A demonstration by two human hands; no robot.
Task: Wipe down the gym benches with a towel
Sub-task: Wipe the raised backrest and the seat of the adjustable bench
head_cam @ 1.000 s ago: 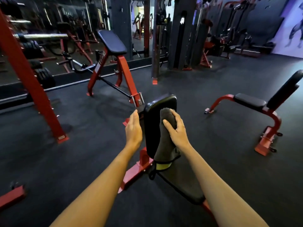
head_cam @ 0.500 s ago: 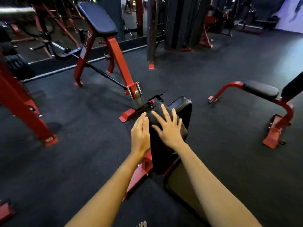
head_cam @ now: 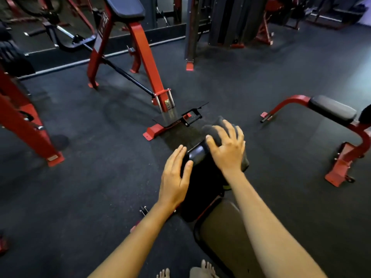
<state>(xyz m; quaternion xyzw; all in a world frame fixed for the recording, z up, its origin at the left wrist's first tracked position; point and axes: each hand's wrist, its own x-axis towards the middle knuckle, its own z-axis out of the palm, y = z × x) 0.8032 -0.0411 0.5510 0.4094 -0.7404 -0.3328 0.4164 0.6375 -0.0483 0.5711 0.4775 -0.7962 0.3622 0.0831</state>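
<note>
A black padded bench (head_cam: 202,189) with a red frame stands right in front of me, its upright back pad rising from the seat pad (head_cam: 220,233). A dark grey towel (head_cam: 215,128) lies over the top edge of the back pad. My right hand (head_cam: 227,149) presses flat on the towel with fingers spread. My left hand (head_cam: 174,177) rests on the left side of the back pad, fingers straight, thumb on the pad's face.
A second red bench with black pads (head_cam: 331,111) stands to the right. A tall red-framed incline bench (head_cam: 124,7) stands ahead on the left, with a red rack leg (head_cam: 26,125) at far left. Dark rubber floor (head_cam: 100,177) surrounds everything. Bare toes (head_cam: 206,266) show below.
My right hand has slid the towel from the face of the back pad up onto its top edge. My view has tilted down and moved closer. My left hand stays on the pad's side.
</note>
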